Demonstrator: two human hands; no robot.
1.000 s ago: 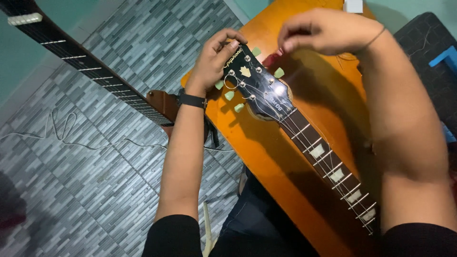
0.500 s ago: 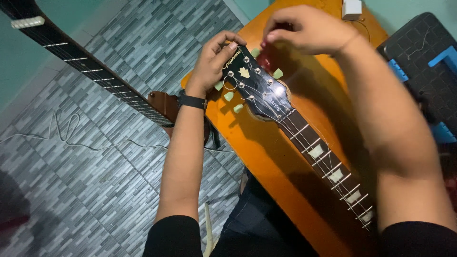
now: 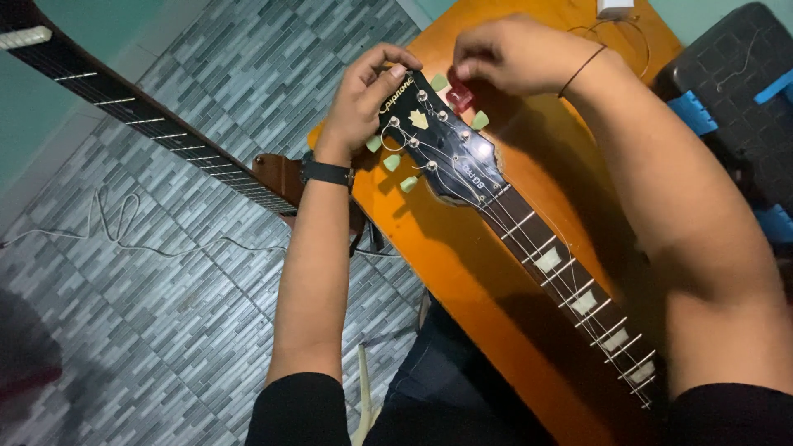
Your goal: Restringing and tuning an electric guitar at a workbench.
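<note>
A black guitar headstock (image 3: 446, 144) with pale green tuner knobs lies over an orange wooden table (image 3: 462, 281). Its dark fretboard (image 3: 570, 281) with pale inlays and strings runs down to the lower right. My left hand (image 3: 363, 99), with a black wristband, grips the top left edge of the headstock. My right hand (image 3: 512, 54) is at the headstock's upper right side, its fingers closed on a small red object (image 3: 460, 99) by a tuner knob. What the red object is cannot be told.
A second guitar neck (image 3: 140, 124) slants across the upper left above a grey tiled floor (image 3: 165, 314). A thin cable (image 3: 124, 231) lies on the floor. A black crate with blue parts (image 3: 727, 91) stands at the right. A small white item (image 3: 613, 8) sits at the table's far edge.
My right hand has shifted left and down toward the headstock's upper right tuners. My left hand has stayed on the headstock.
</note>
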